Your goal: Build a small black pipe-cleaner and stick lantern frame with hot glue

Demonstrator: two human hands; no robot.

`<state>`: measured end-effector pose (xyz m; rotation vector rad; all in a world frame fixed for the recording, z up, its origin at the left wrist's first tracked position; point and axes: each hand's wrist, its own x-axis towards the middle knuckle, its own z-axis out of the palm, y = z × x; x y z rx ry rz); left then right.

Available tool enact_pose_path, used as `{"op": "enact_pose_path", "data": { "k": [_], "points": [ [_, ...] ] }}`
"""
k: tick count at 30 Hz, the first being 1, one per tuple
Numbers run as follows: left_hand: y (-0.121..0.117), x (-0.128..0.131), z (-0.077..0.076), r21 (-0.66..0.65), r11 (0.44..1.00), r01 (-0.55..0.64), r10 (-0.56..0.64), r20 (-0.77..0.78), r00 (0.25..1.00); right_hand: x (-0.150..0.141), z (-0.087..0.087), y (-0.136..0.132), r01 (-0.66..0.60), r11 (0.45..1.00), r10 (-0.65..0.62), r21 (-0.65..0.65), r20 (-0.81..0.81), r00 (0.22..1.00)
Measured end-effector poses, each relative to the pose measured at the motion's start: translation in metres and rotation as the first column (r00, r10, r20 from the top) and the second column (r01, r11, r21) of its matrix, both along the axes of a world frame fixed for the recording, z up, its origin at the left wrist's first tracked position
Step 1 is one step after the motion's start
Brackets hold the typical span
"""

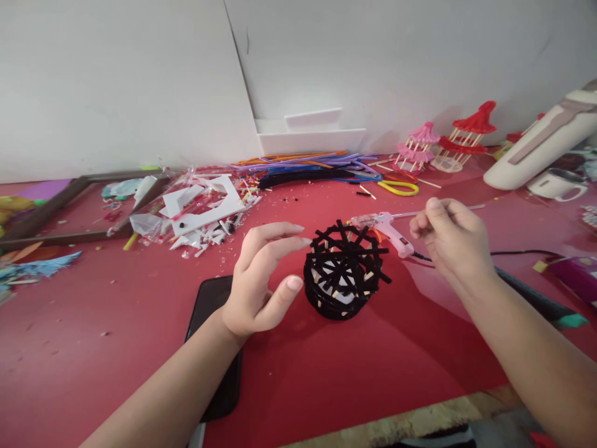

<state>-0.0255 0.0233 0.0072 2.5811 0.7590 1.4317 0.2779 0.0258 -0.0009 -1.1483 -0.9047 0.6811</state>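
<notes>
A small round basket-like craft (342, 305) made of black fuzzy strips and pale sticks stands on the red table, with strips crossing over its top. Just left of it, my left hand (265, 280) is open, fingers curved and thumb apart, its fingertips close to the rim. My right hand (452, 236) is raised to the right, fingers curled and pinched together; whatever they may hold is hidden. Between the craft and my right hand lies a pink hot glue gun (394, 235), with a clear glue stick (438, 211) at its back.
A dark phone (224, 379) lies beneath my left wrist. White foam scraps (205, 214) litter the back left beside a brown frame (41, 236). Pipe cleaners (317, 165) lie along the wall. Pink (417, 149) and red (466, 140) stick crafts, a tumbler (541, 140) and a mug (557, 185) stand back right.
</notes>
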Motion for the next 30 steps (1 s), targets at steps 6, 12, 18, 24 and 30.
{"op": "enact_pose_path", "data": {
  "k": [6,12,18,24,30],
  "points": [
    [-0.001,0.0,0.001,-0.011,1.0,-0.002,0.002,0.014,1.0,0.011,-0.002,-0.002,0.069,0.98,0.007,-0.189,0.376,0.927],
    [0.001,0.0,0.001,-0.01,1.0,0.019,-0.019,0.006,1.0,0.022,-0.009,0.002,0.145,0.967,0.07,-0.211,0.763,0.643],
    [0.007,0.001,-0.012,-0.352,0.928,0.121,-0.117,0.031,0.993,0.03,-0.021,0.003,0.111,0.912,0.322,-0.394,0.858,0.4],
    [0.002,0.003,-0.021,-0.585,0.808,0.07,-0.18,-0.132,0.975,0.027,-0.027,0.012,0.279,0.917,0.169,-0.284,0.912,0.374],
    [0.001,0.008,-0.016,-0.546,0.837,0.033,-0.169,-0.2,0.965,0.012,-0.019,0.009,0.138,0.989,-0.113,0.056,0.885,0.451]
  ]
}}
